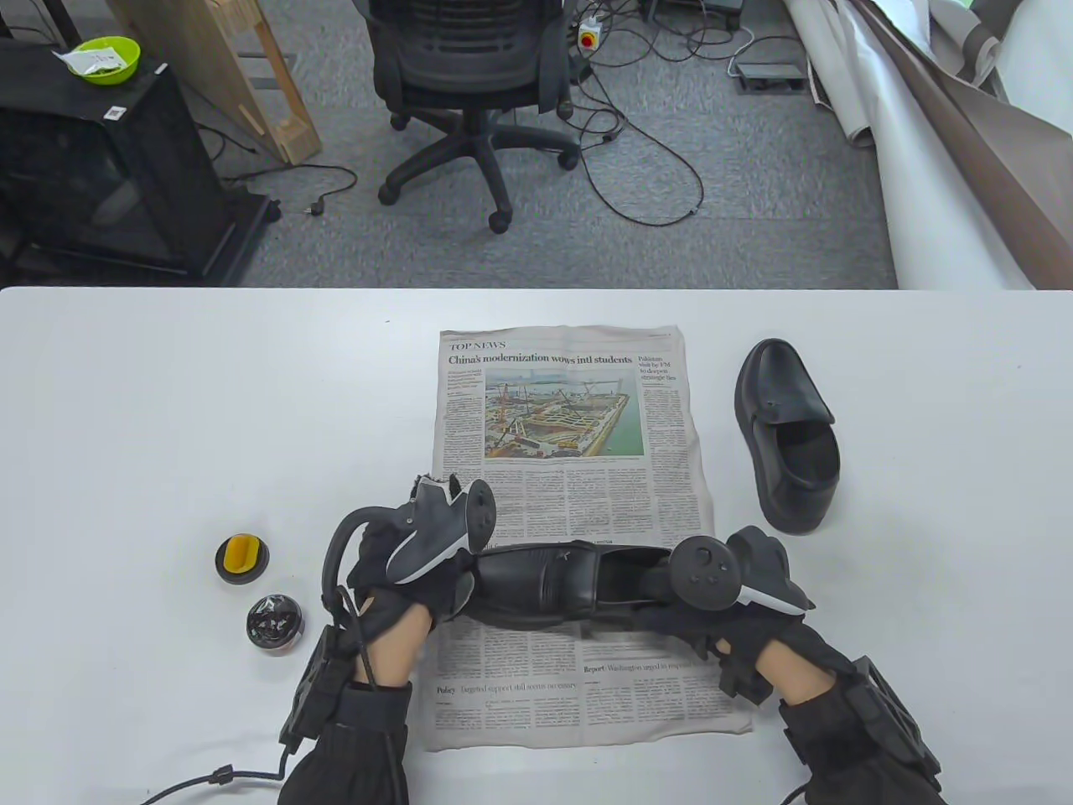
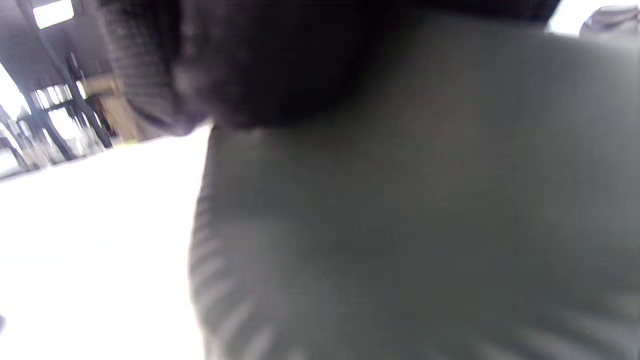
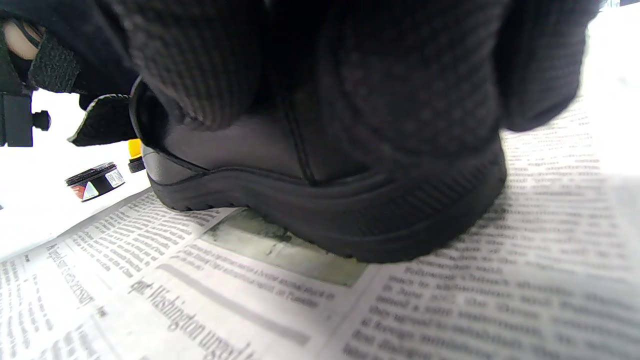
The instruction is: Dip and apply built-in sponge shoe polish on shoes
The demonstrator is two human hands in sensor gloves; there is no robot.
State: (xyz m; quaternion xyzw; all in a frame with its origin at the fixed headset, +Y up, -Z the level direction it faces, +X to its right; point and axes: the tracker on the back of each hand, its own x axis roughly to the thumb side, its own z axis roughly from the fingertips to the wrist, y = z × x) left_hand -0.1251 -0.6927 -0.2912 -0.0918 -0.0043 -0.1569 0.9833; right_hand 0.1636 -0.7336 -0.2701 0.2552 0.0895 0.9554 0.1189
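A black shoe [image 1: 553, 583] lies across the newspaper [image 1: 570, 419], toe to the left. My left hand [image 1: 419, 579] grips its toe end. My right hand [image 1: 712, 604] grips its heel end; the right wrist view shows the heel [image 3: 320, 200] resting on the paper under my gloved fingers [image 3: 400, 75]. The left wrist view is blurred, filled by the shoe's dark surface [image 2: 400, 200]. The open polish tin [image 1: 274, 621] and its lid with the yellow sponge [image 1: 241, 557] stand on the table left of my left hand. A second black shoe [image 1: 788, 436] lies right of the newspaper.
The white table [image 1: 168, 419] runs to a far edge, with an office chair [image 1: 469, 75] and cables on the floor beyond. The tin also shows in the right wrist view [image 3: 95, 181].
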